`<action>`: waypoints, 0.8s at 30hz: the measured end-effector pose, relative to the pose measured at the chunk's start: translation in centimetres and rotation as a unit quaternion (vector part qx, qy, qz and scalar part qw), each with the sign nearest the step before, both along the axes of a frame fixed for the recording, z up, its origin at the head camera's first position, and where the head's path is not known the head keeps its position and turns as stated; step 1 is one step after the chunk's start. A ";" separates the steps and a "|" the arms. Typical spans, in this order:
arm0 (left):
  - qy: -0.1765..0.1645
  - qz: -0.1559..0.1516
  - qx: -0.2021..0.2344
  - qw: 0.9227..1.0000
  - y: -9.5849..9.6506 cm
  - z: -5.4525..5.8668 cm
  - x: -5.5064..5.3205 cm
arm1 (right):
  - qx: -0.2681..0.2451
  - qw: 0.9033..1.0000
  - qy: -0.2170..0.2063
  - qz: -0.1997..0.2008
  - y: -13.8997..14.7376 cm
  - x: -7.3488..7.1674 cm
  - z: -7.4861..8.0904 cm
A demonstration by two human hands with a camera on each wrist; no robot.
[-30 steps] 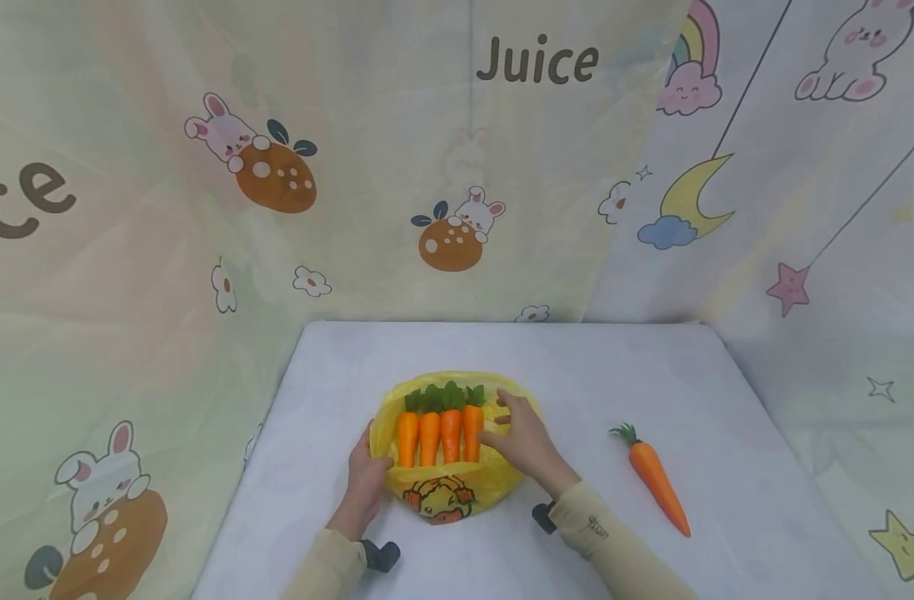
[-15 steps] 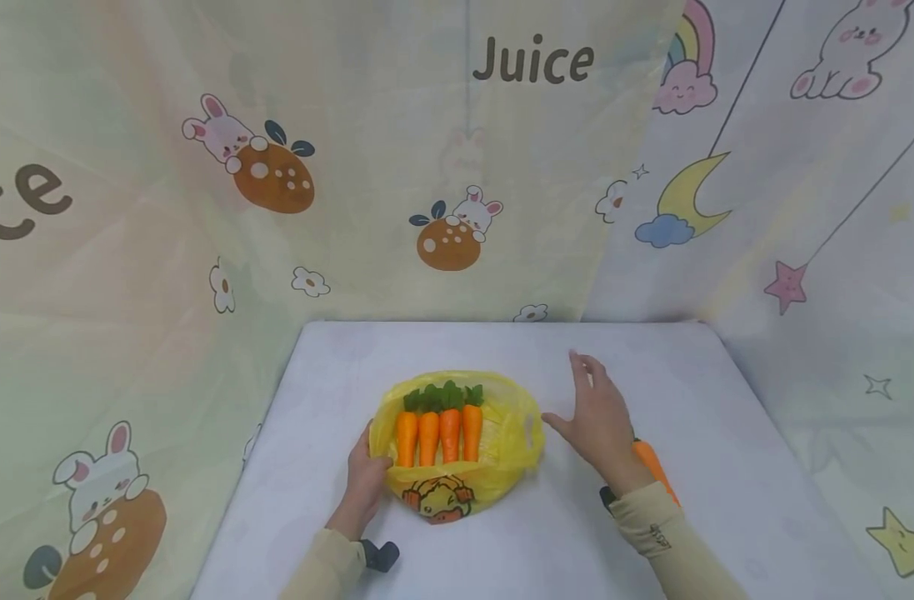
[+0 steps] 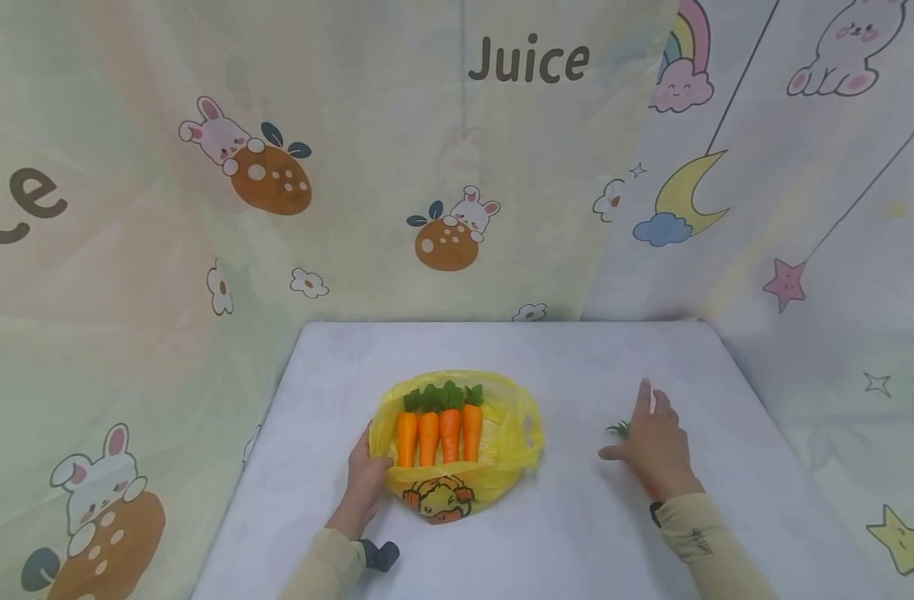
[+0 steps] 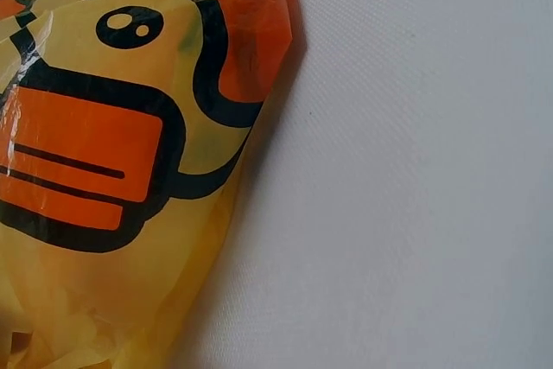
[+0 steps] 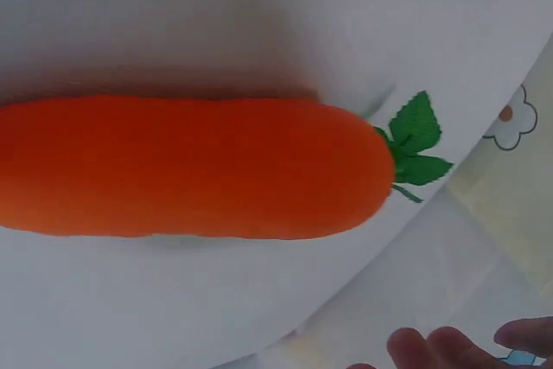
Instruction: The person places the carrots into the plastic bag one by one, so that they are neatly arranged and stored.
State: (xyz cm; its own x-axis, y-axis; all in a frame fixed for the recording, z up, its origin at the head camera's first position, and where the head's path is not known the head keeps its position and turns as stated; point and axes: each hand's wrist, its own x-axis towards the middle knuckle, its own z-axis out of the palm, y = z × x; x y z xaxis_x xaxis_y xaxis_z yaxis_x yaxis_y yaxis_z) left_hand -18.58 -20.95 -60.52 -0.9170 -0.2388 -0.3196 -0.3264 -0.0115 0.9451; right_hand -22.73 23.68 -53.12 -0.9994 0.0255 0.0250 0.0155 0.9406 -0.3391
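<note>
My left hand (image 3: pixel 368 479) grips the left edge of a yellow plastic bag (image 3: pixel 512 433), thumb over the front of its rim. Inside the spread mouth several orange carrots (image 3: pixel 429 437) lie side by side, green tops toward the back. A printed duck face (image 4: pixel 130 28) fills much of the left wrist view. To the right, my right hand (image 3: pixel 655 450) is over a loose carrot (image 5: pixel 199 166), fingers spread and holding nothing. In the head view the hand hides most of this carrot; only its green top shows beside the thumb. Fingertips (image 5: pixel 432 350) appear at the bottom of the right wrist view.
Both the bag and the loose carrot lie on a white-covered table (image 3: pixel 569 358). A printed cloth curtain (image 3: pixel 367 167) with rabbits and flowers hangs behind and along both sides of it.
My right hand has left the bag and moved right until it is over the loose carrot. My left hand and the bag have stayed in place.
</note>
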 end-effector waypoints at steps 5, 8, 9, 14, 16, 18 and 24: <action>-0.004 0.000 -0.001 1.000 0.1 -0.1 -0.1 | 0.000 0.994 -0.110 -0.027 1.3 0.5 -0.8; -0.003 0.000 -0.002 1.000 0.1 -0.1 -0.2 | 0.005 0.991 -0.131 -0.029 1.7 0.8 -1.2; -0.002 -0.001 -0.002 1.000 0.1 -0.1 -0.2 | 0.005 0.990 -0.135 -0.029 1.9 0.9 -1.3; 0.001 0.000 -0.001 1.000 0.1 0.1 -0.1 | 0.002 0.987 -0.159 -0.029 2.3 1.1 -1.9; 0.000 0.002 -0.001 1.000 0.1 0.1 -0.1 | 0.002 0.985 -0.170 -0.032 2.4 1.2 -2.1; -0.001 0.003 -0.001 1.000 0.1 0.1 -0.1 | 0.001 0.983 -0.179 -0.033 2.4 1.3 -2.4; -0.003 0.004 -0.006 1.000 0.0 0.1 -0.1 | -0.044 0.978 -0.203 -0.018 2.1 1.7 -2.6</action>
